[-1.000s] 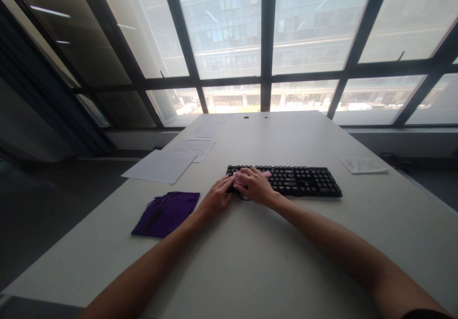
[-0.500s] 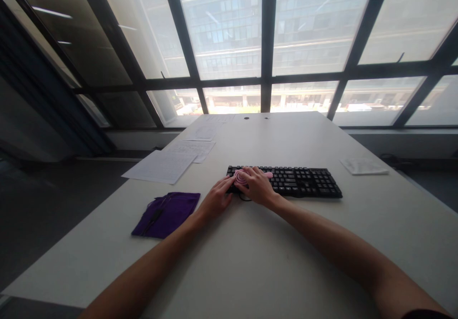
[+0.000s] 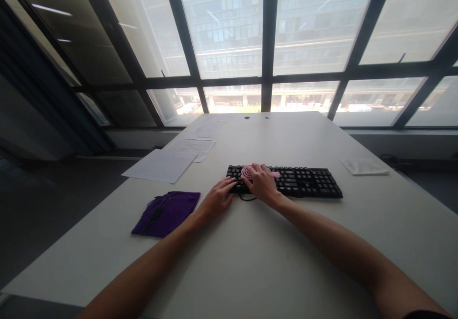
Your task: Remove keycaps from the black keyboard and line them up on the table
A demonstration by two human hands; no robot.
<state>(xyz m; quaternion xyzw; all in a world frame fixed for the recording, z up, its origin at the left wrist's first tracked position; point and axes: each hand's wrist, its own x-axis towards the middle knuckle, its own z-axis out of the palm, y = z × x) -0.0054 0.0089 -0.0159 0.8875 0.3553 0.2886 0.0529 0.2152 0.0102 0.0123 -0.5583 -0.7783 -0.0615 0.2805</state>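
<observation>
While the right hand [image 3: 264,184] is closed around the pink tool [image 3: 246,172] on the left part of the keyboard [image 3: 304,183], the tool lies with its long axis sideways, spiral end left, narrow end right. The left hand [image 3: 216,198], half open, touches the keyboard's left edge.

The left forearm [image 3: 157,261] and right forearm [image 3: 329,238], both bare, slant forward from the lower corners and converge. The left hand [image 3: 219,195] is palm down, fingers together, lightly bent and pointing inward, thumb apart from them. Just beside it, the right hand [image 3: 264,184] grips, palm down, fingers curled, thumb toward the left hand.
</observation>
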